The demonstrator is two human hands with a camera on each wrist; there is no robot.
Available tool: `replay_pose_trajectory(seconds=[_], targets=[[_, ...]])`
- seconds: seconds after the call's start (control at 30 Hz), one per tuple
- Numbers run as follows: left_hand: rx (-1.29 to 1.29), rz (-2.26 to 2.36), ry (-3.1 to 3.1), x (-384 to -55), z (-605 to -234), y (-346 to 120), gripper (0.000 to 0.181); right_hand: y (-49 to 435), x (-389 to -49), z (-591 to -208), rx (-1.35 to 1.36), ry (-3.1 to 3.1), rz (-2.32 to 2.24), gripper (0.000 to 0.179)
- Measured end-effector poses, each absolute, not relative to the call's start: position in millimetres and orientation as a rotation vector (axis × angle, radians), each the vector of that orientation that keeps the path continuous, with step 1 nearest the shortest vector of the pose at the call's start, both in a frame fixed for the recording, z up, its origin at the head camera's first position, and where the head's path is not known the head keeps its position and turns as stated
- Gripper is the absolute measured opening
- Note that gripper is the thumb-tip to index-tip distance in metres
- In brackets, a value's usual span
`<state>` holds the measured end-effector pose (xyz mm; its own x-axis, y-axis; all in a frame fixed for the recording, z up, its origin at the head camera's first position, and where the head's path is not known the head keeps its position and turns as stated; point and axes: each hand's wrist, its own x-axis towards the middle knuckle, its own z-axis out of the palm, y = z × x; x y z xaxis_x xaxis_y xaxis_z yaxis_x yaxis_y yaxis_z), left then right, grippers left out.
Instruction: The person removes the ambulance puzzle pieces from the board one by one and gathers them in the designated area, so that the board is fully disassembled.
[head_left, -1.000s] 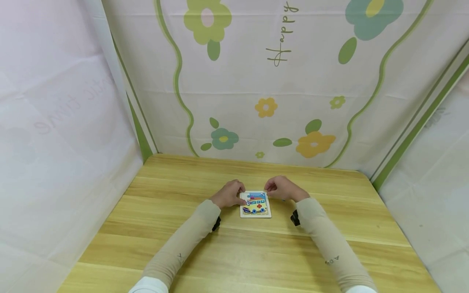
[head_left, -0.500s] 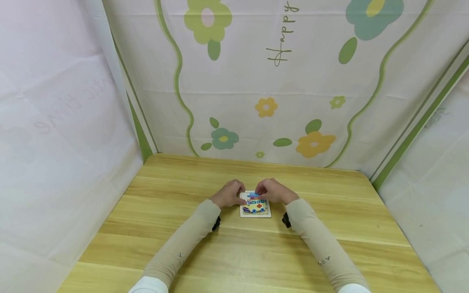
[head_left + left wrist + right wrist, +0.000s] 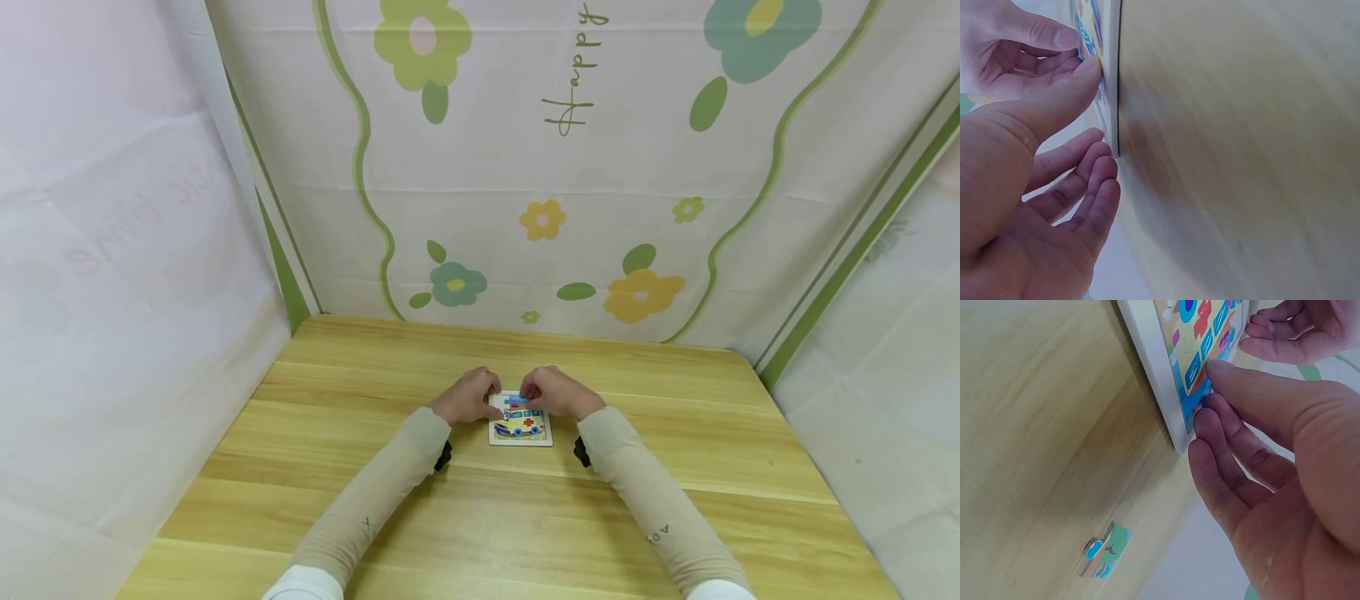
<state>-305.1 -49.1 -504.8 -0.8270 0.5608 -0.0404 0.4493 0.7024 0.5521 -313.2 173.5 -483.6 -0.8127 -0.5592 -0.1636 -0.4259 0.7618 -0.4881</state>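
A small square jigsaw puzzle [image 3: 519, 438] in a white frame lies flat on the table, showing a yellow ambulance with a red cross. Its upper left corner is bare white. My left hand [image 3: 467, 397] holds that corner, thumb on the face and fingers at the far edge. Across from it, my right hand [image 3: 561, 393] has thumb and fingertips on a blue and orange puzzle piece [image 3: 1196, 400] near the upper right corner, seemingly pinching it; the fingers partly hide it. In the right wrist view a loose puzzle piece [image 3: 1107, 553], green and blue, lies on the wood.
The wooden table [image 3: 480, 533] runs back to a flower-printed cloth wall [image 3: 480, 167]. More pale cloth hangs on the left and right sides. A black strap-like device [image 3: 582, 452] sits at the right wrist.
The right hand has moved left from the frame's upper right corner onto the puzzle's upper part. My left hand has stayed at the upper left corner.
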Motion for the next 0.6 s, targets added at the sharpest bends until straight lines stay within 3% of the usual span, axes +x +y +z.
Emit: replay_pose_trajectory(seconds=[0.6], targets=[[0.924,0.771,2.712,-308.0,-506.0,-34.0,0.039,173.0,-319.7,-488.6,-0.713,2.652,-0.626,0.01]])
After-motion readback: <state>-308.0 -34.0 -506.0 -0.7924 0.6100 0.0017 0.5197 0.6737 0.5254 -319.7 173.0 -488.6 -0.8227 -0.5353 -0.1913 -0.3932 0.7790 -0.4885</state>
